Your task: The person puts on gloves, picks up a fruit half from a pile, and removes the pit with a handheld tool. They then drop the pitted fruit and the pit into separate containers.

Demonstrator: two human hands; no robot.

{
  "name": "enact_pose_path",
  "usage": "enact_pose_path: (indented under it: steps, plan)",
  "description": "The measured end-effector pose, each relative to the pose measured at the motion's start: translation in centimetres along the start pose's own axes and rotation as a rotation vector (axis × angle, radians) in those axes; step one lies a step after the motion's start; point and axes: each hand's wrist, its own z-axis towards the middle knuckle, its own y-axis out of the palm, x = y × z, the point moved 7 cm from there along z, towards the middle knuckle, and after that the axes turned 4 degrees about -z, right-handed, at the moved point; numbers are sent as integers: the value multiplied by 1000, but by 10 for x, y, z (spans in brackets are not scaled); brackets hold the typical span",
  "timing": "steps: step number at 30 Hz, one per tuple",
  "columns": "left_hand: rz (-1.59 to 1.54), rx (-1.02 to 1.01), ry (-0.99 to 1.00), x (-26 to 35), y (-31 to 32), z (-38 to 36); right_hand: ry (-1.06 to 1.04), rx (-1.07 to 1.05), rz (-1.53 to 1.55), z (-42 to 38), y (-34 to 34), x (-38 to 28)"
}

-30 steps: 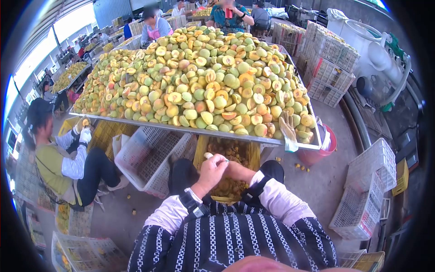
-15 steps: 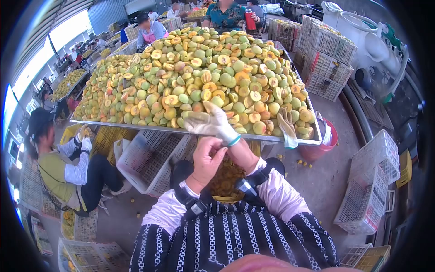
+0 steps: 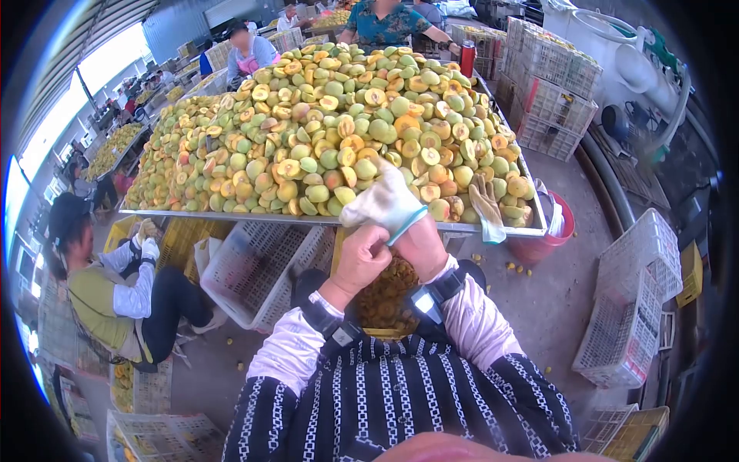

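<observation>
My right hand (image 3: 389, 202) wears a whitish glove with a teal cuff, its fingers stretched to the left and holding nothing. Bare, my left hand (image 3: 358, 260) is closed in a pinch at the edge of the glove (image 3: 406, 219) by the right wrist. Both hands are at the near edge of a metal-rimmed table (image 3: 269, 218) heaped with halved yellow-green fruit (image 3: 308, 146) that looks like peaches or apricots. A second glove (image 3: 486, 206) lies over the table's edge to the right. Below my hands, a yellow crate (image 3: 385, 333) holds darker pieces.
A red bucket (image 3: 543, 239) stands under the table's right corner. White crates sit at left (image 3: 258, 269), at right (image 3: 627, 323) and stacked behind (image 3: 554, 92). At left a person (image 3: 115, 285) sits; another in a patterned shirt (image 3: 385, 27) is across the table near a red can (image 3: 467, 58).
My gloved right hand has turned and shifted slightly right, the left moving along with it at the cuff. Across the table, the person's red can has moved right and down to the table's edge.
</observation>
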Motion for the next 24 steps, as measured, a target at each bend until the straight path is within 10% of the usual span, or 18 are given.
enact_pose_path:
  steps: [6,9,14,16,20,24]
  plan:
    - [-229,-120,-106,14,21,-13,-158,-366,319,-3,63,-46]
    - [-306,-30,-124,6,24,-17,-55,-177,508,11,36,-27]
    - [-509,118,-234,0,7,-6,-683,-95,-1477,24,39,-54]
    - [-564,302,-142,10,-15,14,-210,-39,-2131,68,37,-32]
    - [36,106,7,26,-24,45,-48,-447,-1901,26,19,-2]
    - [-411,-107,-279,-24,-11,39,-334,113,-2371,54,30,-17]
